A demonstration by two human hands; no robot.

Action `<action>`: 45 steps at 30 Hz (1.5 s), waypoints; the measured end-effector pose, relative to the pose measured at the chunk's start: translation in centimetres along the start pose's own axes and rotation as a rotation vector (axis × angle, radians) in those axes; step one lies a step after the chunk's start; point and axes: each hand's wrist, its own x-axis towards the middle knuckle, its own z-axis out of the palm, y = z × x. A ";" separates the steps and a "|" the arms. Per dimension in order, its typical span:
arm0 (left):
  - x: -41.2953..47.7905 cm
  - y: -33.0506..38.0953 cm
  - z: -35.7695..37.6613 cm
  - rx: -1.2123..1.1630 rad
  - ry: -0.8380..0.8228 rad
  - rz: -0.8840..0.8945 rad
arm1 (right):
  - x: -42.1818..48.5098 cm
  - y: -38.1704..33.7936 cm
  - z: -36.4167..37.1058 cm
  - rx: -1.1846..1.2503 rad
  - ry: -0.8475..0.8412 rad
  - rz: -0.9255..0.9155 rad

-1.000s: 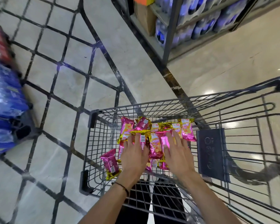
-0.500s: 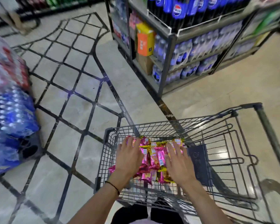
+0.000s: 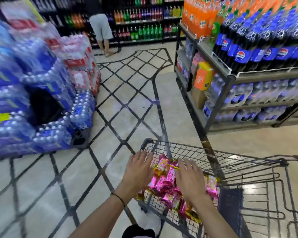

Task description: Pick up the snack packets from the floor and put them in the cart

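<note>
The snack packets (image 3: 163, 183), pink with gold ends, lie heaped in the wire basket of the shopping cart (image 3: 222, 158), at its near left end.

Left hand (image 3: 138, 170): palm down, fingers straight and slightly spread, positioned over the left edge of the heap and the cart's left rim; it grips nothing.

Right hand (image 3: 189, 180): palm down, fingers extended and spread, positioned over the right part of the heap; it grips nothing.

Packets show between the two hands and below the right wrist. Whether either palm touches the packets cannot be told. A thin dark band (image 3: 118, 197) circles the left wrist.

The cart stands on a tiled floor (image 3: 127, 103), between stacked bottled-water packs (image 3: 41, 103) on the left and a cola-bottle shelf (image 3: 230, 79) on the right
</note>
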 end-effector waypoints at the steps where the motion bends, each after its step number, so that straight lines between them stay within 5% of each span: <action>1: -1.5 -0.2 -0.5 0.008 0.008 -0.043 | -0.6 0.0 -0.1 0.001 0.003 -0.033; 14: -25.6 -5.0 -5.6 0.068 0.158 -0.639 | -7.2 -9.5 -0.7 -0.074 0.025 -0.504; 24: -42.2 -10.8 -7.4 0.054 0.376 -1.019 | -17.2 -28.1 -0.1 -0.138 0.044 -0.858; 35: -68.6 -19.9 -11.5 0.152 0.391 -1.381 | -34.6 -52.9 3.8 -0.043 0.061 -1.225; 45: -78.8 -28.1 -10.2 0.140 0.422 -1.488 | -39.8 -65.8 7.6 -0.083 0.025 -1.371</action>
